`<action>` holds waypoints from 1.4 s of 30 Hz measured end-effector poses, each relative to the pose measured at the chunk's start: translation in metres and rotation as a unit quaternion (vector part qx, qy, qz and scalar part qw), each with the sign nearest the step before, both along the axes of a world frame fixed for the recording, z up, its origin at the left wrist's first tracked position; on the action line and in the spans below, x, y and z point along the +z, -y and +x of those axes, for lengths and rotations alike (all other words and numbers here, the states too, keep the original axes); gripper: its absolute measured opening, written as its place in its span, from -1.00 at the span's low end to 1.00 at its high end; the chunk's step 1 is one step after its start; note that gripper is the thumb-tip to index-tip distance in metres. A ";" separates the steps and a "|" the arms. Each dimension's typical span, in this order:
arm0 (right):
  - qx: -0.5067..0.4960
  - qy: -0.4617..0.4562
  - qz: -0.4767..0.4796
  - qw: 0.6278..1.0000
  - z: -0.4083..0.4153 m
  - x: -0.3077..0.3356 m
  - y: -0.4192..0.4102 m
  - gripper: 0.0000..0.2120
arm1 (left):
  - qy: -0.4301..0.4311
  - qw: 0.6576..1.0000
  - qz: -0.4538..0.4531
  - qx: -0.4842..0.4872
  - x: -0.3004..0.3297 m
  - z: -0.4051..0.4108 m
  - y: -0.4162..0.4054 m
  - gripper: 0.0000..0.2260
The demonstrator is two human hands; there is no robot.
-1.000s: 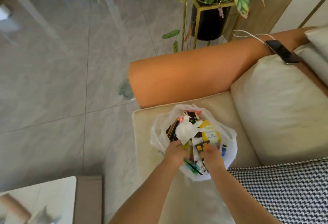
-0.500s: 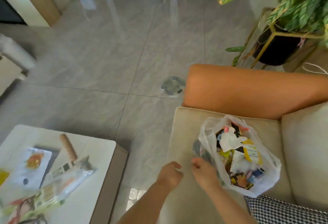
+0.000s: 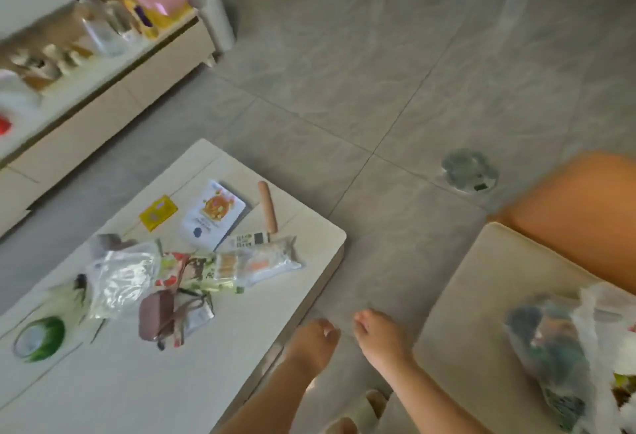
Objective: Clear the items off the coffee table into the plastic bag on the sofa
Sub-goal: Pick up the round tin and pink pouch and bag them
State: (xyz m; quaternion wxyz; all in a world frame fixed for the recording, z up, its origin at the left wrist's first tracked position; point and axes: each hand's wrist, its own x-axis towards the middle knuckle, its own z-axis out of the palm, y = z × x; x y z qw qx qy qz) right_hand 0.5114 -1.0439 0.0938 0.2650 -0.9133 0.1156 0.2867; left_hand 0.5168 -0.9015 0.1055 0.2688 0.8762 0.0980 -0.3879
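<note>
While both hands [image 3: 347, 337] hang loosely curled, holding nothing, one plastic bag [image 3: 564, 358] sits on one sofa [image 3: 481, 278].

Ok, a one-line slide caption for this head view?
Both hands, left hand and right hand, empty between the littered coffee table and the filled plastic bag on the sofa.

The table [image 3: 144, 382] is cream-white. On it lie a yellow packet [image 3: 158, 212], a white pouch [image 3: 214, 214] printed orange, a tan stick [image 3: 267, 206], a mauve case [image 3: 155, 316] and a green-rimmed lid [image 3: 39, 339]. The floor [image 3: 395, 82] is grey marbled tile; the sofa arm [image 3: 581, 213], far right, is orange.
</note>
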 end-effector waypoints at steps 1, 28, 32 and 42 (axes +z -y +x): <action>0.018 0.001 0.001 1.000 0.004 0.000 -0.018 -0.73 | 0.004 1.000 0.007 0.011 0.001 -0.001 -0.018 -0.70; 0.282 -0.002 0.040 0.958 0.003 -0.056 -0.435 -0.75 | -0.049 0.948 0.034 0.312 -0.062 -0.091 -0.435 -0.73; 0.295 -0.006 0.015 0.955 0.008 -0.075 -0.458 -0.76 | -0.047 0.939 0.033 0.340 -0.077 -0.090 -0.466 -0.73; 0.235 -0.054 -0.034 0.970 0.042 -0.155 -0.519 -0.74 | -0.020 0.906 0.005 0.423 -0.142 -0.066 -0.513 -0.69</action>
